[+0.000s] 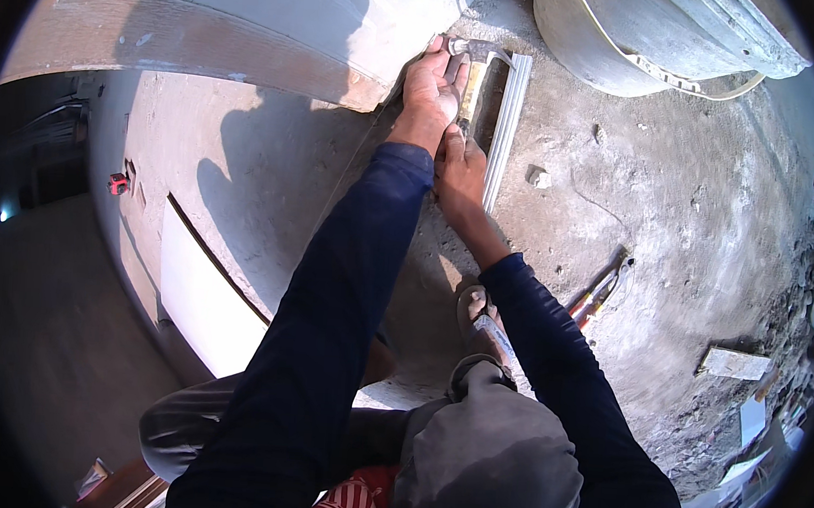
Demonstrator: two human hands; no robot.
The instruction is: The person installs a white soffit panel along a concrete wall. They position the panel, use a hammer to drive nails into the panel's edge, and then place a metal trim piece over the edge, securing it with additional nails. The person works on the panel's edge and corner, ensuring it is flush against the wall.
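Holds yellow-handled hammer (pixel 473 91) low in right grip (pixel 462 171); curls left grip (pixel 429 93) near its head, cannot tell around what. Seems mid-work beside white ribbed strip (pixel 507 134), with remainder unclear.

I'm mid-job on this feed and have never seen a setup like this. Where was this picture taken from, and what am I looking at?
There's no machine here: these are a person's own bare hands. The single picture comes from a wide fisheye camera on their head, looking down, so straight edges bend near the rim.

The right hand is closed around the lower handle of a hammer. The left hand is up by its head; how firmly it grips is unclear.

On the rough grey floor, a pale ridged strip lies right of the hammer. Farther right are a small pale chunk and a red-handled tool. A large whitish bucket is at upper right.
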